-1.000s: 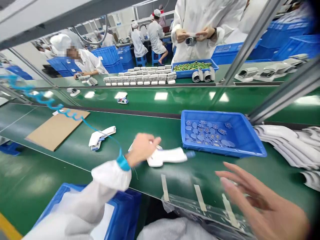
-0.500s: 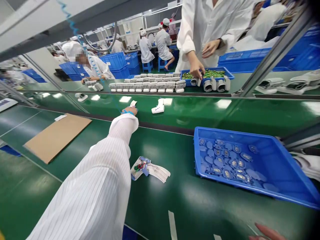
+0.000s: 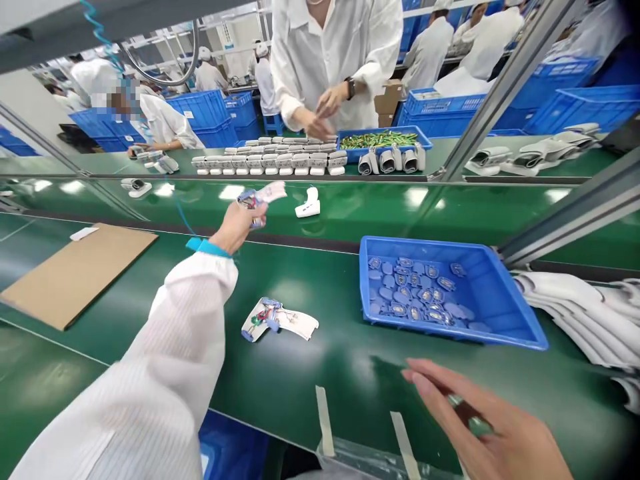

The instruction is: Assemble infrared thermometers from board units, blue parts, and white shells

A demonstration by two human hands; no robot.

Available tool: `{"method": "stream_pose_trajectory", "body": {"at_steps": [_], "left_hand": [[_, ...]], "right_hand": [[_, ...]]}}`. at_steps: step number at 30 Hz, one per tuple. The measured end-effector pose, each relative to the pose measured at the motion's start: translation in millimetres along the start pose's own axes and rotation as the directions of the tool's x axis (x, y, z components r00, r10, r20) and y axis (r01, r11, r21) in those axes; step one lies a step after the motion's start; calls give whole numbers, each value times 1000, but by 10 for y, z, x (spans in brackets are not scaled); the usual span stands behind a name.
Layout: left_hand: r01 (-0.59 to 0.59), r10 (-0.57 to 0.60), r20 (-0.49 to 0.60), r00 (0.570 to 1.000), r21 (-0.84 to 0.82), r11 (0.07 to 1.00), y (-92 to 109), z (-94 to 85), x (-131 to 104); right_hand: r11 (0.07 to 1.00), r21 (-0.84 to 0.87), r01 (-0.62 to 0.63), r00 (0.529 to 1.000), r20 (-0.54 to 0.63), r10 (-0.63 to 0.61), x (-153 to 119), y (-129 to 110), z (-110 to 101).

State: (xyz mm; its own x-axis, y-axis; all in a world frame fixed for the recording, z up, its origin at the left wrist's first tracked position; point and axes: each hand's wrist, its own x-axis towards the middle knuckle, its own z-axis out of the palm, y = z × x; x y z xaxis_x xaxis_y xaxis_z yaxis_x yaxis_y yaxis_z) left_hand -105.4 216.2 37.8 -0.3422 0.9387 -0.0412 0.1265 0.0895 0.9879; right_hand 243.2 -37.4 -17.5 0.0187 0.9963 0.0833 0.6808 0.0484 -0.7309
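1. Green bench (image 3: 345, 363) is running through the workroom, a cardboard sheet (image 3: 80, 273) lying at left.
2. Left hand (image 3: 238, 224) is grasping a wired white housing (image 3: 270, 192) over the far green strip (image 3: 373, 208).
3. Another wired housing (image 3: 293, 321) is lying on the bench.
4. White casing (image 3: 308, 205) is resting on the strip.
5. Blue bin (image 3: 515, 297) is holding small blue parts (image 3: 401, 293).
6. Right hand (image 3: 493, 423) is hovering near the bin, unclenched and free.

Left arm (image 3: 150, 353) is extended forward; left hand (image 3: 238, 223) is closed, thumb uppermost; right hand (image 3: 485, 417), nearer the body and right of the grip, is relaxed
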Motion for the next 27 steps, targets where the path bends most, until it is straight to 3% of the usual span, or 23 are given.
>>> {"method": "stream_pose_trajectory", "body": {"at_steps": [2,4,6,8,10,13,15,17,19,22,25,27], "left_hand": [[-75,70,116,991,39,996,16,-33,-563],[-265,207,309,928,158,951,-28,9,-1182],[-366,240,451,860,216,905,-108,114,-1749],[-418,235,549,802,235,878,-193,249,-2191],[-443,223,600,768,248,862,-267,387,-2492],[-446,187,626,757,288,847,-362,569,-2740],[-417,141,620,772,326,849,-435,668,-2819],[-327,72,605,793,322,888,-523,746,-2857],[-161,-20,614,789,237,958,-609,800,-2870],[99,-135,683,717,93,991,-669,844,-2875],[241,-192,732,654,39,970,-633,864,-2883],[292,-222,737,639,34,956,-594,870,-2885]], "right_hand": [[992,20,128,992,-28,-127,76,-212,-50],[969,34,245,964,-111,-240,140,-422,-79],[942,32,334,932,-157,-325,183,-578,-81],[930,17,368,922,-140,-362,189,-652,-65],[932,-13,363,928,-79,-363,141,-662,-57],[935,-107,337,940,-9,-340,-6,-646,-124],[938,-153,311,947,-31,-319,-103,-613,-236],[964,-131,233,964,-102,-247,-165,-495,-364],[991,-102,88,984,-145,-102,-198,-240,-439],[958,-249,-141,985,-135,110,-267,311,-365],[915,-344,-209,961,-245,128,-435,755,-242],[923,-328,-203,947,-305,101,-564,914,-300]]}}
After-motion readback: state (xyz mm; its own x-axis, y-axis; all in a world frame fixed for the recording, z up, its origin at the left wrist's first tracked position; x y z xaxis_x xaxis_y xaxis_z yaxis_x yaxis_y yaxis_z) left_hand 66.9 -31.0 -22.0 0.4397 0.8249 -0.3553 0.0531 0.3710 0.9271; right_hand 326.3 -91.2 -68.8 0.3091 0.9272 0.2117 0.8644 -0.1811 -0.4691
